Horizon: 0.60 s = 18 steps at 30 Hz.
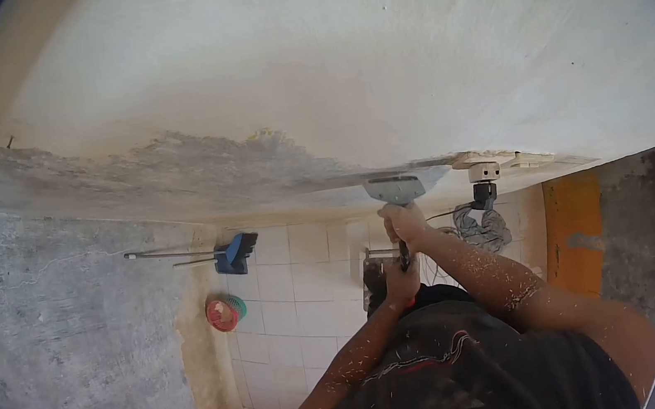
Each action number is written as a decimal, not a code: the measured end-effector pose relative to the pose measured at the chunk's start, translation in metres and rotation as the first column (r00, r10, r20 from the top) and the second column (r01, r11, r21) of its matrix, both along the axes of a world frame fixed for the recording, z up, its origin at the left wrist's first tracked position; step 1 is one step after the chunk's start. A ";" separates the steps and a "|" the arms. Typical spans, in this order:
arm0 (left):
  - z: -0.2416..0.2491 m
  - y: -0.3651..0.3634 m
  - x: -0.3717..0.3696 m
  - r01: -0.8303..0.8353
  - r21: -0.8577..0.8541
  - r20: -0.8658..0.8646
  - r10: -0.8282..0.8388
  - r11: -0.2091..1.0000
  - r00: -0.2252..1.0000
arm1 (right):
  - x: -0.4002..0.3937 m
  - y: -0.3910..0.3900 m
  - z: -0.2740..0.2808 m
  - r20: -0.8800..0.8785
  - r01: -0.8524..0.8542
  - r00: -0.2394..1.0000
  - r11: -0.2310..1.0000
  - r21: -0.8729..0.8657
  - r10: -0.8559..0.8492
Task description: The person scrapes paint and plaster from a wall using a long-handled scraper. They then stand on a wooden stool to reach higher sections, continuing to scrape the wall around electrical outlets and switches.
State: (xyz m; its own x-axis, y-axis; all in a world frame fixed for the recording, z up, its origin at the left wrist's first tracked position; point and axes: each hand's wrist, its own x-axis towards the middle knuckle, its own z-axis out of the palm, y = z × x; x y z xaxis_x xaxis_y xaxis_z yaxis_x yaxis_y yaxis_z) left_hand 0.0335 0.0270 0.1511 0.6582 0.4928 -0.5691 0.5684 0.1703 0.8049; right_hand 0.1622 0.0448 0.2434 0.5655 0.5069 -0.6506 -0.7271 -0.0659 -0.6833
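Observation:
A wide-bladed scraper (394, 189) has its blade against the wall (376, 72), at the lower border of the white paint, where grey plaster shows. Closed around the scraper just behind the blade is my right hand (406, 223). My left hand (402, 281) is wrapped round the dark handle lower down, nearer my body. Pale flakes cling to both forearms and to my dark shirt. Left of the blade, a long rough grey patch (213, 166) runs along the wall.
A white socket (484, 172) with a black plug (484, 195) sits just right of the blade. Below it lie a grey cloth (481, 226) and cables. On the tiled floor (304, 279) are a blue dustpan (232, 255) and a red-and-green basket (225, 312). A nail (10, 142) sticks out at left.

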 end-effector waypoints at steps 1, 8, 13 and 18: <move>-0.028 -0.011 -0.007 -0.020 0.075 0.126 0.010 0.997 0.992 | -0.002 -0.002 -0.002 -0.002 -0.006 1.000 0.999 -0.044 0.006; -0.001 0.017 0.013 0.097 0.329 0.224 -0.178 0.939 0.958 | 0.009 0.008 0.002 0.052 -0.035 0.998 0.998 0.055 0.032; -0.014 -0.007 0.001 0.036 0.455 0.291 -0.186 0.890 0.938 | 0.004 -0.006 -0.003 -0.036 0.044 0.998 0.996 -0.078 -0.047; 0.011 0.021 0.023 0.159 0.159 -0.015 -0.159 0.974 0.987 | 0.016 0.001 0.021 0.194 -0.060 0.980 0.993 0.100 0.040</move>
